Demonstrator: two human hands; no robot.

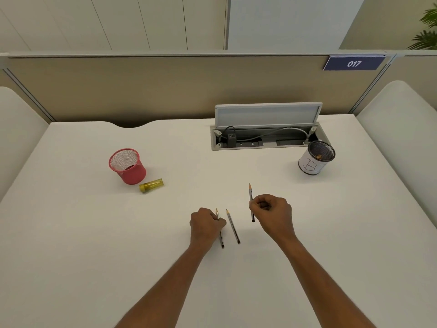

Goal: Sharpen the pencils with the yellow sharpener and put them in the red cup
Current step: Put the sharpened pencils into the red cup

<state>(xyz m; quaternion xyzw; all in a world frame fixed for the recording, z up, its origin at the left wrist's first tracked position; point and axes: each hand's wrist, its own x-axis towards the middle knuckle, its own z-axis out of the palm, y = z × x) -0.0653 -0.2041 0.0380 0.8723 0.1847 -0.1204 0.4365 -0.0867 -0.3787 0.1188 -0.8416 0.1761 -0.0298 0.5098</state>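
The red cup (127, 167) stands far left, only mesh showing inside, with the sharpener (151, 185) lying just beside it. The black cup (316, 160), far right, holds brownish bits. The left hand (207, 223) curls round the left pencil (221, 241). The right hand (272, 213) pinches the right pencil (250, 195). The middle pencil (233, 226) lies between them.

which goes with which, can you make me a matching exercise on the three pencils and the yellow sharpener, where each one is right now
Things
1 left pencil
2 middle pencil
3 right pencil
4 yellow sharpener

States
a on its side beside the red cup
b pinched in the right hand
c lying free, no grip on it
d under the left hand, fingers curled on it

Pairs: 1-d, 2-c, 3-b, 4-a
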